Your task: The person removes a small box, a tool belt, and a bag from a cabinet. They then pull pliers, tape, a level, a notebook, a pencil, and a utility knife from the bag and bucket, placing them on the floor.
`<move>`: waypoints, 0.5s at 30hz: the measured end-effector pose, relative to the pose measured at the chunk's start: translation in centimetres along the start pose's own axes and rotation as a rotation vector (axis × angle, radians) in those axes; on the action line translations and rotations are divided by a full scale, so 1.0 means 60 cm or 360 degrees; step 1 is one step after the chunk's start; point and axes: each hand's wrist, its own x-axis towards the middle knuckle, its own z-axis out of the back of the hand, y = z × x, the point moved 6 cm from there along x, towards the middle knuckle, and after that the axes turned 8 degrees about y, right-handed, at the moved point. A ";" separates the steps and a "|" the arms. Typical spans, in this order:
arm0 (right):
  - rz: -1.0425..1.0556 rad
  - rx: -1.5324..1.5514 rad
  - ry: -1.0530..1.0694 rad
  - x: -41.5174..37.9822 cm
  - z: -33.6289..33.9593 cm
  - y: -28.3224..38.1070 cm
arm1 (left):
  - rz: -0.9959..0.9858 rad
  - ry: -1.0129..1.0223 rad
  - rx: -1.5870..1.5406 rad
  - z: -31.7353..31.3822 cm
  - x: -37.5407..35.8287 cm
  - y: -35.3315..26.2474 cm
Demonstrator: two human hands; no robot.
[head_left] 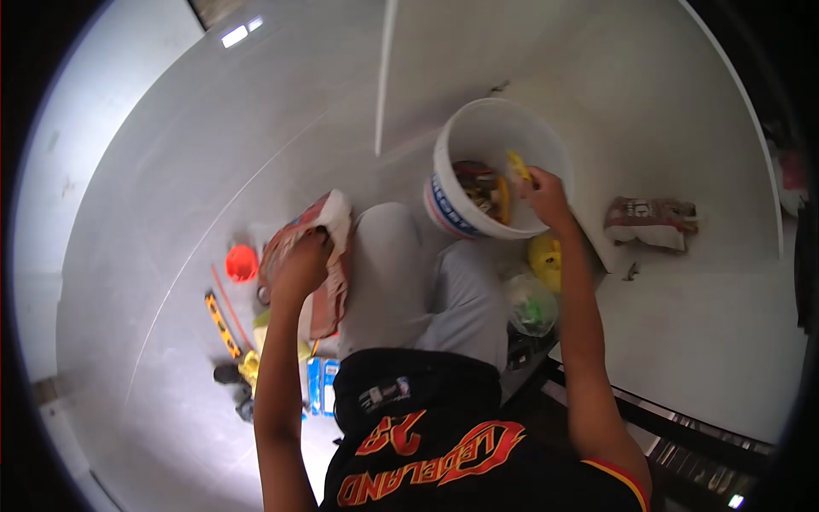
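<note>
My right hand (544,200) is over the near right part of a white bucket (444,171), its fingers closed on a small yellow tool (517,165) whose exact kind I cannot make out. Inside the bucket lie several yellow and dark tools (480,189). On the other side, my left hand (300,263) is curled at a red-and-white paper bag (334,294) standing beside my leg. Its fingers are bent against the bag and partly smeared by motion.
On the floor at left are an orange-red round container (241,264), a yellow level (223,324) and a blue-and-white pack (322,384). By my right leg sit a yellow bag (546,260) and a clear plastic bag (532,305). Another paper bag (650,224) lies at right.
</note>
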 end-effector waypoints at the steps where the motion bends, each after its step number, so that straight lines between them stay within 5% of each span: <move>1: 0.0018 -0.0026 0.0046 0.021 -0.009 -0.028 | 0.0073 0.0054 0.0130 -0.007 0.010 0.001; 9: 0.0100 -0.0022 0.0543 0.102 -0.095 -0.092 | 0.0414 0.0138 0.0282 -0.125 0.141 0.150; 14: 0.0341 -0.0764 0.0926 0.136 -0.204 -0.182 | 0.0522 0.0230 0.0301 -0.158 0.154 0.216; 15: 0.0175 -0.0715 0.1172 0.124 -0.193 -0.149 | 0.0537 0.0260 0.0307 -0.162 0.159 0.222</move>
